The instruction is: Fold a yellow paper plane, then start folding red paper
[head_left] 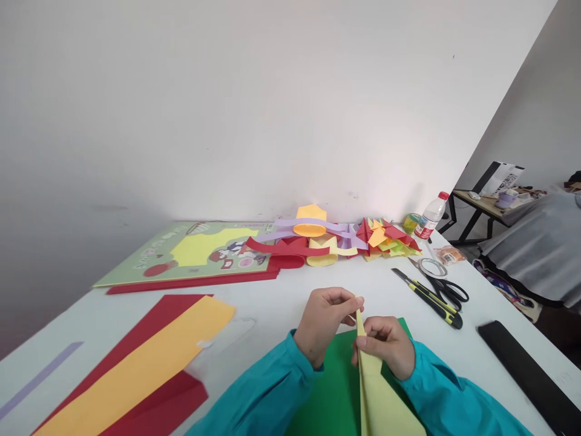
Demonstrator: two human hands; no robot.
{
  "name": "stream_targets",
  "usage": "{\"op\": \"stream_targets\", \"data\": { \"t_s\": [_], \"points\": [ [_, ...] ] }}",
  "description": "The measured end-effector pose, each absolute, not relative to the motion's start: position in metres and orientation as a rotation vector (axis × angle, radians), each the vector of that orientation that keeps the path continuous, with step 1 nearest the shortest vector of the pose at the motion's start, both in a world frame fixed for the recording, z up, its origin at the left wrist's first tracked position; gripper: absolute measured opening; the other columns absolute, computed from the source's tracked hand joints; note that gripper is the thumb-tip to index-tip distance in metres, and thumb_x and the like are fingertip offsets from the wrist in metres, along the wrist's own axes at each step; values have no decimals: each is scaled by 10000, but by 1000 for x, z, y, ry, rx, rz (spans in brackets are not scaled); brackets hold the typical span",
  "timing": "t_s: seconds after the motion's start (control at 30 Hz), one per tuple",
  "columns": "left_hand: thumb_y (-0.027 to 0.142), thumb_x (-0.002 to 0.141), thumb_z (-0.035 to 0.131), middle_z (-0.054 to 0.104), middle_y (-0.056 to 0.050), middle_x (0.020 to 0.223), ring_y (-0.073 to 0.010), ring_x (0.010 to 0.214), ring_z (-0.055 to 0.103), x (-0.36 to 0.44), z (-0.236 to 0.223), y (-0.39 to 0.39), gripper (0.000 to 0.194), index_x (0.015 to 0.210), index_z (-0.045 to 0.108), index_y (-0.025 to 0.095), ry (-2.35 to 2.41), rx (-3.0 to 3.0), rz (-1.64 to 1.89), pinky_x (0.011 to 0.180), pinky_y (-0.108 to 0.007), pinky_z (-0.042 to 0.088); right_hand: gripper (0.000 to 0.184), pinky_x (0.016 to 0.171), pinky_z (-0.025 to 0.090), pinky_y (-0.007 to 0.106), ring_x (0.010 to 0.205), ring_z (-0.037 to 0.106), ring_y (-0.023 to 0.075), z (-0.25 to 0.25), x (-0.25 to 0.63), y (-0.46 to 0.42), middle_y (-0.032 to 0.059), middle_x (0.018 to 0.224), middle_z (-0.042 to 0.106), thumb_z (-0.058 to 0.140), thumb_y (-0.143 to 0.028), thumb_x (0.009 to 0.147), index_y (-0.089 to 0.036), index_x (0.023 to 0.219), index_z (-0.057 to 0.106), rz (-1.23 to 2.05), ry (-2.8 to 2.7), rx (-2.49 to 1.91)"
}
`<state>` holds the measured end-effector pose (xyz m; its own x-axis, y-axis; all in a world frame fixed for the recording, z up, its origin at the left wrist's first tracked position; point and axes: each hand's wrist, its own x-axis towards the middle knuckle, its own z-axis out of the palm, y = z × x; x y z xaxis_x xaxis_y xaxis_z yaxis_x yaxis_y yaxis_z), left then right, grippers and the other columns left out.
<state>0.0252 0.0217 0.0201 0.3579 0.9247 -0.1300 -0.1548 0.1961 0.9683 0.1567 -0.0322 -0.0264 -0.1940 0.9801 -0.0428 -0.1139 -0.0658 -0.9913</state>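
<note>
A folded sheet of pale yellow paper [379,393] stands tilted between my hands, its narrow end pointing up. My left hand [325,321] pinches that tip between thumb and fingers. Just below it, my right hand [385,346] grips the folded edge, thumb on the near side. Beneath the paper lies a green sheet [338,387], partly covered by my left sleeve and the yellow paper. The lower end of the yellow paper runs out of view at the bottom.
Red paper [181,393] and an orange strip [149,357] lie left. Folded paper shapes [311,227] line the wall beside a paper pad [154,248]. A utility knife [431,300], scissors [447,290], tape roll [433,267], bottle [431,217] and black bar [526,369] are right.
</note>
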Motion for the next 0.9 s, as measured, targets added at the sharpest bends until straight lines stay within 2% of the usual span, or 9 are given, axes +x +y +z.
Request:
{"op": "stream_targets", "data": {
  "t_s": [0.2,0.4,0.57,0.73,0.9],
  "points": [
    [339,539,748,569,-2,474,-112,470,490,28,19,18,234,496,627,144,906,1214,909,480,-238,414,379,395,388,193,399,534,97,-30,152,-31,-9,482,599,630,-514,721,-138,694,586,1421,-1162,-988],
    [413,626,694,620,-49,558,-130,532,521,26,18,18,317,499,620,132,847,1110,856,551,-263,421,384,392,431,196,409,580,120,-29,153,-29,27,506,627,668,-490,691,-115,682,587,1546,-1063,-903],
    [441,676,649,647,-74,666,-153,595,562,25,23,20,331,601,658,119,771,1033,780,586,-274,433,398,359,413,188,397,583,128,-30,157,-25,43,521,644,686,-501,664,-125,668,554,1678,-975,-842],
    [353,618,716,643,-74,734,-162,669,568,25,22,20,247,664,679,113,624,953,677,645,-273,436,431,328,387,192,360,555,128,-39,161,-21,9,479,615,689,-537,639,-153,650,493,1758,-901,-781],
    [357,631,719,622,-62,739,-137,657,546,30,13,18,254,688,675,114,578,865,668,665,-261,427,446,360,412,238,325,497,114,-44,160,-21,-49,419,535,691,-544,638,-181,642,433,1820,-881,-626]
  ]
}}
